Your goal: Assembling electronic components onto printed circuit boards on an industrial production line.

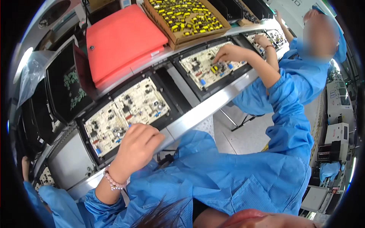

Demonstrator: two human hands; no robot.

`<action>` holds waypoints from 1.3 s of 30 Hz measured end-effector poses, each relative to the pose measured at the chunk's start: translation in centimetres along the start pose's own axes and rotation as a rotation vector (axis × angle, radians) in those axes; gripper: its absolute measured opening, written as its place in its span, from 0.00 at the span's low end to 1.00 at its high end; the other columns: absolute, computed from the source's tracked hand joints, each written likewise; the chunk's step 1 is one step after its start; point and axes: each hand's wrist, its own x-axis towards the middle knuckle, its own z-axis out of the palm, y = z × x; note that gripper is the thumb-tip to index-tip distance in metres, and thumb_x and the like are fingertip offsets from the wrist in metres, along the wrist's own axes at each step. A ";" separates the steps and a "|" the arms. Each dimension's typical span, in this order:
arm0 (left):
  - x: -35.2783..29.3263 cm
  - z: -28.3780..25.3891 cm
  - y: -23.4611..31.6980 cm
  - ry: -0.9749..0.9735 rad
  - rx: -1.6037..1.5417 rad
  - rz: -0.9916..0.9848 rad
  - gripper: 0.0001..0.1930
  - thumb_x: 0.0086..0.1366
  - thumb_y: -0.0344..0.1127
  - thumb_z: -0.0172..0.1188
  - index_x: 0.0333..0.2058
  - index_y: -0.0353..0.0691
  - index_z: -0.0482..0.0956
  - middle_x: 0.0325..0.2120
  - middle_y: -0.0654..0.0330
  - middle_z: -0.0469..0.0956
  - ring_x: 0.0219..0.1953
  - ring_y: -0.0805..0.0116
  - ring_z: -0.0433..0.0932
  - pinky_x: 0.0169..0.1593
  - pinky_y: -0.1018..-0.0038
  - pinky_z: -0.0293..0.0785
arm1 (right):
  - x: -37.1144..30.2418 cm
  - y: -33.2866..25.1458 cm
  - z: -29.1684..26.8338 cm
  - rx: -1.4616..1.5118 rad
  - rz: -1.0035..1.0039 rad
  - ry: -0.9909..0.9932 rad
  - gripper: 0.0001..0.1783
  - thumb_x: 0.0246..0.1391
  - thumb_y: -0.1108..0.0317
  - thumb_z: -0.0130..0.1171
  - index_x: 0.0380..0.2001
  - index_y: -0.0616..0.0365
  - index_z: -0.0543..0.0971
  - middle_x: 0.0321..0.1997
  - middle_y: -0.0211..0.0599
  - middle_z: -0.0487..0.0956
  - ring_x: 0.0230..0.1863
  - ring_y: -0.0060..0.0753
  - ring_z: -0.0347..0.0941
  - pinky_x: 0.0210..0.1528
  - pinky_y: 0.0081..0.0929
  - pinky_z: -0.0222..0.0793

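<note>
Right at the heart of it, the right hand is over the farther board, fingers bent down and fingertips drawn together in a tight grip; whether a part is pinched there, you cannot tell. Just below those fingertips, yellow cylindrical components sit on that cream board, with blue parts toward its corners, the whole thing set in a black frame.

Over to the left hand, loosely curled at the lower edge of the nearer board, and its grip is turned away from us, so no telling what it holds, if anything. A bracelet of pale beads rings that wrist. The nearer board lies in its own black frame, crowded with dark and blue parts.

Moving outward, along the surface with its shiny metal edge: beyond the boards, a cardboard box loaded with yellow components, and beside it a stack of red sheets. Farther left, a black bin with small green parts inside, a clear plastic bag next to it.

And on the right, a co-worker in blue, one hand over another board!
</note>
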 end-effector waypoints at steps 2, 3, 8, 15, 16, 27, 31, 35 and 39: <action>-0.7 -0.2 0.3 0.014 0.001 -0.017 0.12 0.45 0.25 0.59 0.33 0.37 0.79 0.30 0.57 0.74 0.36 0.59 0.76 0.44 0.66 0.71 | 0.1 0.5 -0.2 0.080 0.041 0.014 0.15 0.55 0.76 0.55 0.44 0.55 0.84 0.42 0.34 0.83 0.38 0.24 0.76 0.38 0.24 0.74; -1.2 -0.3 0.5 0.020 0.002 -0.034 0.13 0.44 0.24 0.59 0.33 0.37 0.79 0.30 0.58 0.75 0.36 0.59 0.76 0.44 0.66 0.71 | 0.0 0.7 0.1 0.100 0.043 0.029 0.14 0.56 0.76 0.55 0.44 0.55 0.84 0.42 0.33 0.83 0.39 0.24 0.76 0.39 0.24 0.74; -2.4 -0.7 0.8 0.050 0.016 -0.079 0.12 0.45 0.23 0.61 0.33 0.37 0.79 0.31 0.58 0.75 0.35 0.59 0.75 0.43 0.64 0.72 | 0.4 4.0 0.9 0.132 -0.146 0.109 0.14 0.58 0.72 0.56 0.45 0.50 0.84 0.35 0.27 0.83 0.29 0.18 0.71 0.32 0.22 0.70; -2.2 -0.2 0.5 0.038 -0.054 -0.160 0.08 0.50 0.23 0.63 0.32 0.37 0.79 0.30 0.57 0.76 0.34 0.56 0.75 0.42 0.63 0.70 | -1.2 1.2 2.4 -0.111 -0.186 0.287 0.14 0.55 0.72 0.56 0.44 0.53 0.83 0.38 0.41 0.83 0.34 0.38 0.77 0.39 0.33 0.72; -1.7 -0.1 0.2 0.031 -0.059 -0.155 0.08 0.50 0.23 0.63 0.32 0.37 0.79 0.30 0.57 0.76 0.34 0.56 0.75 0.42 0.63 0.70 | -1.6 0.9 2.7 -0.177 -0.233 0.320 0.14 0.55 0.72 0.56 0.44 0.53 0.83 0.40 0.43 0.83 0.38 0.42 0.79 0.43 0.35 0.73; 6.5 3.6 -4.1 -0.165 -0.052 0.043 0.10 0.51 0.27 0.59 0.35 0.36 0.78 0.42 0.55 0.77 0.50 0.56 0.76 0.52 0.64 0.73 | -0.6 2.0 1.4 -0.124 -0.309 0.208 0.13 0.56 0.74 0.57 0.44 0.60 0.82 0.44 0.42 0.81 0.47 0.44 0.76 0.50 0.36 0.72; 7.3 4.5 -5.6 -0.249 -0.058 0.033 0.07 0.55 0.28 0.56 0.34 0.36 0.77 0.46 0.53 0.78 0.54 0.56 0.74 0.59 0.59 0.68 | -0.1 1.6 1.5 -0.222 -0.353 0.224 0.12 0.56 0.76 0.56 0.44 0.60 0.81 0.44 0.41 0.79 0.47 0.44 0.74 0.51 0.37 0.71; 6.8 3.4 -5.2 -0.241 -0.036 0.032 0.09 0.54 0.30 0.57 0.35 0.37 0.77 0.44 0.54 0.78 0.52 0.56 0.75 0.58 0.59 0.68 | -0.2 1.1 1.7 -0.369 -0.442 0.289 0.13 0.55 0.78 0.57 0.45 0.60 0.80 0.44 0.42 0.76 0.46 0.46 0.73 0.49 0.38 0.70; 4.0 0.8 -4.6 -0.143 -0.053 -0.009 0.11 0.49 0.30 0.58 0.35 0.40 0.77 0.36 0.59 0.76 0.42 0.60 0.77 0.50 0.65 0.73 | -0.9 -3.9 2.5 -0.304 -0.375 0.528 0.17 0.53 0.79 0.58 0.48 0.58 0.79 0.44 0.43 0.74 0.44 0.45 0.73 0.45 0.36 0.68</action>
